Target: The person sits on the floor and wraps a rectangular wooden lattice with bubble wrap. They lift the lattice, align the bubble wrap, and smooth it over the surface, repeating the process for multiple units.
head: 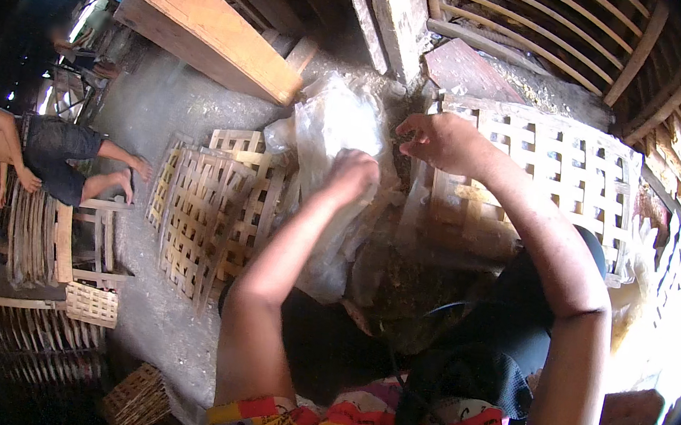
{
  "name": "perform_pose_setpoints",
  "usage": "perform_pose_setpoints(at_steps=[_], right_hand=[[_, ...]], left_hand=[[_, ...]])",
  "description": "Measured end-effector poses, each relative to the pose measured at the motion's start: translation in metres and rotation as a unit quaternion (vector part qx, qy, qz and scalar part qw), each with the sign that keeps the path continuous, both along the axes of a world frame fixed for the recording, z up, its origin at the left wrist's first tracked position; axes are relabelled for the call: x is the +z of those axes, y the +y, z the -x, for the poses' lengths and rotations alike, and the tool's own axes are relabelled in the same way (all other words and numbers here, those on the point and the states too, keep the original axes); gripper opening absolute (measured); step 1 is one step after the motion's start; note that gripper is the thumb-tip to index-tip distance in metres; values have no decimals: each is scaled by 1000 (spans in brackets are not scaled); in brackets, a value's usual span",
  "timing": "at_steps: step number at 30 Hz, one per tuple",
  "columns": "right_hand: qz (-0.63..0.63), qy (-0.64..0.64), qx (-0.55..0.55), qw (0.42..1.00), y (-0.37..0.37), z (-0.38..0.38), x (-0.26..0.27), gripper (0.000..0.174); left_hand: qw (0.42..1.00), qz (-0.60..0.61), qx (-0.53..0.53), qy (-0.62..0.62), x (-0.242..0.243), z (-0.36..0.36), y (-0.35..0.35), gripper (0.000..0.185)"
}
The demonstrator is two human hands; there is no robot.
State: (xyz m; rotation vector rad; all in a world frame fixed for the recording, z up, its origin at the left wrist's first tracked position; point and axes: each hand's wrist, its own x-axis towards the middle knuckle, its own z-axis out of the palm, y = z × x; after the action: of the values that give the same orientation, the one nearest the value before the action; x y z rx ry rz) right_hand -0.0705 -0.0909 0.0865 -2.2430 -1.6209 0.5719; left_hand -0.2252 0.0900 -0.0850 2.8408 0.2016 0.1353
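Observation:
A crumpled heap of clear plastic sheeting [335,110] lies on the floor in front of me. Over it is my left hand [353,175], fingers curled in and slightly blurred; whether it grips the plastic is hidden. To the right, my right hand [442,141] hovers with bent fingers, a gap between thumb and fingertips and nothing seen in it. Just beyond that hand, a woven bamboo-strip panel in a frame [543,146] lies by my right leg. Several similar woven panels [205,212] are stacked on my left, partly overlapping.
A wooden bench [210,28] stands ahead to the left, near a wooden post [393,21]. Slatted racks [537,22] line the upper right. At far left, another person [54,148] is beside slatted wooden frames [36,238]. A woven bundle [138,402] sits at lower left.

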Motion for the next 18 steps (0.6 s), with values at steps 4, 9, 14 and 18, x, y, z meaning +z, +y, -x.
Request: perform_pose_setpoints(at_steps=[4,9,14,18], right_hand=[[-77,24,35,996,13,0,-63,54],[-165,28,75,983,31,21,-53,77],[-280,29,139,949,55,32,-41,81],[-332,62,150,929,72,34,-34,53]], left_hand=[[954,295,47,-22,82,20,50,16],[933,354,41,-47,170,54,44,17],[932,359,-28,-39,189,60,21,16],[885,452,-111,-25,195,60,23,15]])
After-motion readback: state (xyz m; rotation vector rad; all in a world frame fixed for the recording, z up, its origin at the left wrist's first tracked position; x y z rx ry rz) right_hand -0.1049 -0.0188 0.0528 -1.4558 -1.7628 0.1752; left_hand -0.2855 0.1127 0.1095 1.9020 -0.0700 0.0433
